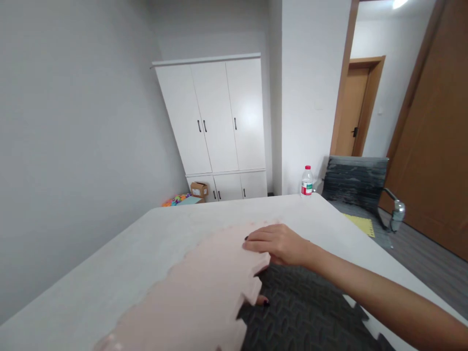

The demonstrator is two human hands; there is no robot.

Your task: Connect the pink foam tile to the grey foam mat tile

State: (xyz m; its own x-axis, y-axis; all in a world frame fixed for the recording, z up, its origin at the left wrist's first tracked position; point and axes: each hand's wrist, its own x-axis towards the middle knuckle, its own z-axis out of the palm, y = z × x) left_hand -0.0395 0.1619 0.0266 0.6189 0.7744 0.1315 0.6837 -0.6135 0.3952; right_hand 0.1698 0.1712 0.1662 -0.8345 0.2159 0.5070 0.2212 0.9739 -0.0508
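Observation:
A pale pink foam mat (190,287) with jigsaw-toothed edges lies tilted across the near middle of the white table. Partly beneath it and to its right is a black foam mat (300,302) with a raised tread pattern. My right hand (280,242) grips the pink mat at its far right corner, fingers on top and the thumb hidden. A dark-nailed fingertip of my left hand (262,301) sticks out from under the pink mat's toothed right edge, over the black mat. The pink mat hides the rest of that hand, which appears to hold it from below.
A clear bottle (307,181) with a red cap stands at the far right corner of the white table (120,253). Beyond the right edge is a dark chair (354,183) with a yellow mat (360,224) on its seat. A white cabinet (223,117) stands behind.

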